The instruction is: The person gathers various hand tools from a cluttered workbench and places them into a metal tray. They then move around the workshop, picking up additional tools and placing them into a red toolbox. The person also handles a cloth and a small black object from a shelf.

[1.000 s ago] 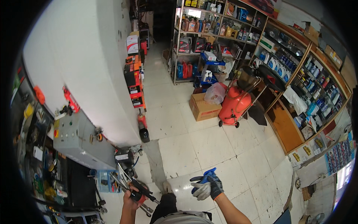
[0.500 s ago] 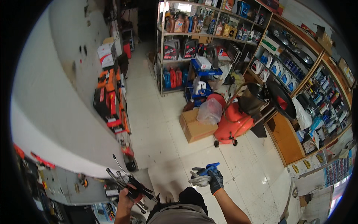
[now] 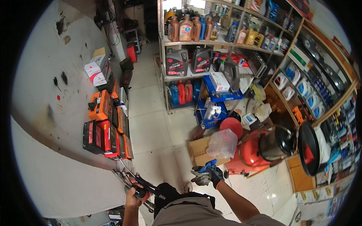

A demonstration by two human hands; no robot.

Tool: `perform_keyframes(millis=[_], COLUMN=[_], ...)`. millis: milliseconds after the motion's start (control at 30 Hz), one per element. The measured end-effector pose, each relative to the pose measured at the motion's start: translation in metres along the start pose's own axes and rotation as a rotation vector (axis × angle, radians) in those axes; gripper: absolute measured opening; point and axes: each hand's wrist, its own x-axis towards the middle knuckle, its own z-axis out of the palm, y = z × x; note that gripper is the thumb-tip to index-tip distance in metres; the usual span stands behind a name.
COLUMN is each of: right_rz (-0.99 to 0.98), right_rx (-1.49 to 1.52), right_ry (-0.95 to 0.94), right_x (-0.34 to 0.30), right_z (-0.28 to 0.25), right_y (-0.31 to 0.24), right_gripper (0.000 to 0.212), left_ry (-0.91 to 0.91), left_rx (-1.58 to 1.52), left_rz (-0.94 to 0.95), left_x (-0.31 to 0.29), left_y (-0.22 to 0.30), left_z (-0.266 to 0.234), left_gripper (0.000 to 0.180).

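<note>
My left hand [image 3: 132,196], bare, is closed around a bundle of hand tools [image 3: 130,180]. Metal shafts that look like wrenches stick out of it, along with a long thin rod and a black-and-red part I cannot make out. My right hand [image 3: 216,175] wears a dark grey work glove with an orange cuff. Its fingers close on a loose work glove [image 3: 202,178], grey with some blue. Both hands are held in front of my body, apart from each other.
Boxed batteries [image 3: 109,137] line the left wall. Ahead stand a shelf of oil bottles [image 3: 185,29] and a blue tool cart [image 3: 226,96]. A cardboard box [image 3: 197,150] sits ahead of my right hand, beside a red wheeled tank [image 3: 247,156]. Glass display cases run along the right.
The view has moved forward and tilted up: the shelves, boxes and tank look nearer. The grey bench at lower left has mostly left the picture. Both hands keep their holds.
</note>
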Motion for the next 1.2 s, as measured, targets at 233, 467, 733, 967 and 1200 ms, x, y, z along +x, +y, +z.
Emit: perform_keyframes(millis=[233,467,733,967,1200], right_rz=[0.048,0.056,-0.233,-0.263,0.282], right_rx=[0.034,-0.116,-0.711,-1.157,0.242], right_ry=[-0.012,-0.064,0.397,0.677,-0.46], right_x=[0.18,0.381,0.64,0.81,0.677], right_z=[0.117,0.233,0.269,0.189,0.278], right_y=[-0.089,-0.11,-0.122,-0.209,-0.162], right_gripper=[0.026,0.02,0.03,0.04,0.052], left_ry=[-0.077,0.019,-0.002,-0.054,-0.189], left_rx=[-0.08,-0.099,0.371,0.197,0.086], left_rz=[-0.047,-0.354,-0.669,-0.992,-1.014], left_x=[0.184,0.427,0.657,0.757,0.818], left_y=[0.006,0.018,0.008,-0.066,-0.126], left_z=[-0.003,-0.073,-0.122,-0.142,-0.098], left_gripper=[0.05,0.054,0.053,0.03,0.046])
